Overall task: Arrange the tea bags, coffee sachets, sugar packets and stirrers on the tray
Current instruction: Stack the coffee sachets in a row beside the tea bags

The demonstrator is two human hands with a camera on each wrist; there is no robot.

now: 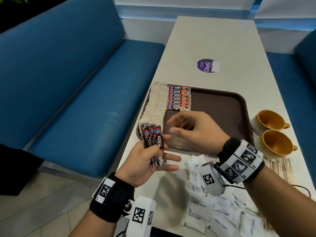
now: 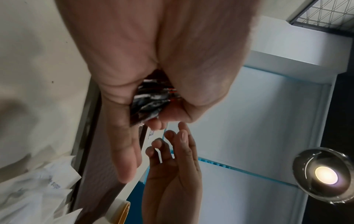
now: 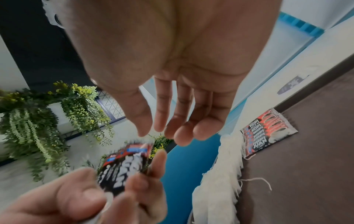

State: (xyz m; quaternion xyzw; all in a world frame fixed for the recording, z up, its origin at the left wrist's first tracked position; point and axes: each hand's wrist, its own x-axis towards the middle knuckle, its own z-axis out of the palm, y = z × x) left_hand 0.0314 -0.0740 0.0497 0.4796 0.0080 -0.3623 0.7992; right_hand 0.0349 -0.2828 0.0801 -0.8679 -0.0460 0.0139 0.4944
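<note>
A brown tray (image 1: 222, 103) lies on the white table. Two columns of white tea bags (image 1: 156, 105) fill its left side, and a row of red-and-black coffee sachets (image 1: 179, 98) lies beside them. My left hand (image 1: 153, 159) grips a fanned bunch of coffee sachets (image 1: 153, 141) just off the tray's near left corner; the bunch (image 3: 124, 168) shows blurred in the right wrist view. My right hand (image 1: 179, 124) hovers open over the tray's near part, fingers relaxed, holding nothing, a short way right of the bunch. White sugar packets (image 1: 213, 211) lie heaped on the table below my right wrist.
Two orange cups (image 1: 271, 132) stand right of the tray. Wooden stirrers (image 1: 280, 166) lie in front of them. A purple round sticker (image 1: 207, 65) sits farther back on the table. Blue bench seats (image 1: 77, 100) run along both sides.
</note>
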